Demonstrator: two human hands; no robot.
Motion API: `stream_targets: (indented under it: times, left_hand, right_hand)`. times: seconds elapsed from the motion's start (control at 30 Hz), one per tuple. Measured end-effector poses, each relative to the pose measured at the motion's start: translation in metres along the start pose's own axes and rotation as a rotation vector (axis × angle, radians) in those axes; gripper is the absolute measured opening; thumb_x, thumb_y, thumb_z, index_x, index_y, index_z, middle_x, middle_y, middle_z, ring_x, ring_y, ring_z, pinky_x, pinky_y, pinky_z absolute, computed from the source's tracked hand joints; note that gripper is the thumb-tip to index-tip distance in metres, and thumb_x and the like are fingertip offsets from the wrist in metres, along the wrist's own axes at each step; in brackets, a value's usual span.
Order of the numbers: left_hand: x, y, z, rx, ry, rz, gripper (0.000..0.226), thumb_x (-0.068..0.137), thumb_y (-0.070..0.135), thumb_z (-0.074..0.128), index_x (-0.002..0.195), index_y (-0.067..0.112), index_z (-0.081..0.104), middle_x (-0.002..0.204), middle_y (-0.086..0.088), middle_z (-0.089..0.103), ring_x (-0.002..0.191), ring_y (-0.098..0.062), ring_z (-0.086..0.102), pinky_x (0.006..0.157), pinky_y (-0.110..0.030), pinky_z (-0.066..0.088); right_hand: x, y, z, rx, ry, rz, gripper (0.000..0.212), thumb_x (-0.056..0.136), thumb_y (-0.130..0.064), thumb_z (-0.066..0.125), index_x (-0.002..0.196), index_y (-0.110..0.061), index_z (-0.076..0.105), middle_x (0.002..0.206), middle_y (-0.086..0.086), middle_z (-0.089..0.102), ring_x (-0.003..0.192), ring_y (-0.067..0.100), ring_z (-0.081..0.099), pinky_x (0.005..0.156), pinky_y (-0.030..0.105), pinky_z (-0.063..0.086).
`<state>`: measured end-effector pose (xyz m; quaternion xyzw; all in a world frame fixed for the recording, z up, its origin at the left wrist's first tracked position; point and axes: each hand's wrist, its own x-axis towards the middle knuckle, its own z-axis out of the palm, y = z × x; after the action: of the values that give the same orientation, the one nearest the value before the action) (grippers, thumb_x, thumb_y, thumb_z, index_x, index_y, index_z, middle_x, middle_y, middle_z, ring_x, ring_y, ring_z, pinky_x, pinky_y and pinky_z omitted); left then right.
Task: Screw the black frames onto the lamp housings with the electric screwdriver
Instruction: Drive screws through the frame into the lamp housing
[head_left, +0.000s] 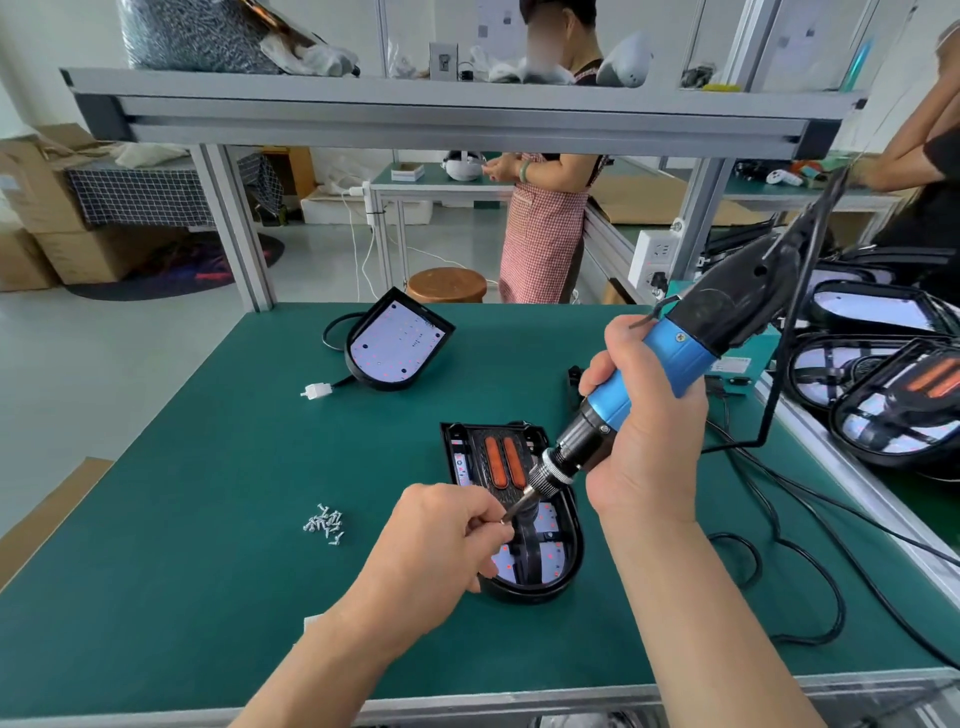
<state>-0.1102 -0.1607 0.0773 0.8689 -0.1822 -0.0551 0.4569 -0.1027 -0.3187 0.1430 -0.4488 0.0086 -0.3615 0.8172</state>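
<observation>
Two bare forearms reach in from the near edge over the green tabletop (208, 545); the left hand (441, 540) hangs palm down over the rounded near end of the lamp housing (563, 571), its fingers curled and thumb and forefinger pinching the tip of the bit (521, 505); whether a screw sits between them is too small to tell. The right hand (644, 426) is wrapped around the blue barrel of the electric screwdriver (675, 353) and holds it tilted, black rear end up to the right, nose down to the left above the housing's middle. That housing lies flat at the tabletop's centre; the black frame (475, 439), with two orange strips, sits in it. A small heap of screws (324, 522) lies left of the left hand, apart from it; a second housing (397, 343), white panel up and without a frame, lies farther back, its white connector (317, 389) beside it. More housings (883, 410) are stacked at the right edge; a person in a checked apron (545, 234) stands beyond.
</observation>
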Motion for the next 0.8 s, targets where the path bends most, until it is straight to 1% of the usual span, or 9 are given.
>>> stream_targets:
  times: [0.13,0.23,0.3,0.37,0.43,0.47,0.6,0.7,0.8]
  left_hand:
    - [0.004,-0.004,-0.005,-0.047,0.032,-0.051,0.012,0.084,0.014,0.077,0.081,0.024,0.073,0.063,0.006,0.071,0.042,-0.005,0.058,0.047,-0.013,0.045]
    - [0.008,-0.011,-0.016,-0.084,0.069,-0.061,0.025,0.077,0.023,0.084,0.091,0.038,0.069,0.066,0.01,0.07,0.05,-0.004,0.058,0.054,-0.014,0.048]
    - [0.017,-0.02,-0.023,-0.089,0.232,-0.1,0.022,0.076,0.036,0.084,0.09,0.037,0.068,0.068,0.014,0.066,0.056,0.001,0.054,0.054,-0.011,0.042]
    - [0.031,-0.03,-0.024,-0.1,0.325,-0.231,0.032,0.078,0.048,0.079,0.098,0.03,0.062,0.077,0.012,0.064,0.069,-0.005,0.057,0.058,-0.02,0.043]
    - [0.045,-0.036,-0.016,-0.084,0.222,-0.378,0.051,0.08,0.059,0.072,0.109,0.021,0.056,0.096,0.005,0.061,0.083,-0.014,0.059,0.063,-0.03,0.046]
    - [0.051,-0.037,-0.01,-0.064,0.16,-0.422,0.059,0.08,0.065,0.07,0.11,0.017,0.054,0.099,0.001,0.06,0.084,-0.017,0.058,0.063,-0.031,0.046]
    - [0.068,-0.039,0.007,-0.014,0.132,-0.439,0.063,0.073,0.073,0.069,0.083,0.014,0.05,0.078,0.002,0.055,0.065,-0.017,0.048,0.055,-0.031,0.037]
    - [0.072,-0.04,0.009,-0.038,0.149,-0.411,0.056,0.074,0.065,0.073,0.077,0.015,0.048,0.073,0.003,0.051,0.062,-0.017,0.045,0.054,-0.03,0.034]
    - [0.072,-0.042,0.01,-0.093,0.159,-0.391,0.054,0.074,0.061,0.076,0.077,0.014,0.05,0.071,0.001,0.054,0.061,-0.019,0.048,0.056,-0.03,0.038]
  right_hand:
    - [0.0,0.004,0.001,0.04,0.047,0.023,0.013,0.081,-0.015,0.069,0.08,-0.021,0.058,0.057,-0.004,0.051,0.052,0.011,0.049,0.056,0.021,0.045]
    - [0.004,0.007,0.001,0.053,0.063,0.036,0.013,0.081,-0.017,0.069,0.082,-0.019,0.057,0.057,-0.003,0.052,0.052,0.011,0.049,0.056,0.021,0.046]
    - [0.007,0.01,0.002,0.033,0.058,0.036,0.014,0.081,-0.016,0.07,0.084,-0.017,0.056,0.057,-0.003,0.052,0.052,0.011,0.049,0.057,0.021,0.047]
    - [0.008,0.015,0.004,0.009,0.044,0.023,0.014,0.081,-0.014,0.069,0.083,-0.016,0.056,0.057,-0.001,0.052,0.051,0.011,0.049,0.056,0.021,0.046]
    - [0.008,0.021,0.006,-0.014,0.019,0.014,0.014,0.081,-0.012,0.07,0.082,-0.015,0.057,0.057,0.001,0.052,0.051,0.012,0.049,0.055,0.02,0.046]
    - [0.007,0.025,0.007,-0.03,0.006,0.015,0.014,0.08,-0.012,0.07,0.082,-0.014,0.057,0.058,0.002,0.052,0.05,0.012,0.049,0.056,0.019,0.046]
    - [0.004,0.038,0.01,-0.067,-0.046,0.028,0.019,0.079,-0.011,0.072,0.089,-0.007,0.056,0.065,0.009,0.051,0.049,0.014,0.049,0.055,0.019,0.046]
    - [0.004,0.045,0.01,-0.071,-0.053,0.045,0.02,0.078,-0.012,0.072,0.089,-0.007,0.057,0.067,0.01,0.05,0.049,0.014,0.049,0.054,0.02,0.045]
    - [0.006,0.048,0.009,-0.092,-0.055,0.055,0.021,0.078,-0.015,0.073,0.09,-0.008,0.057,0.057,0.003,0.052,0.049,0.013,0.049,0.054,0.018,0.046]
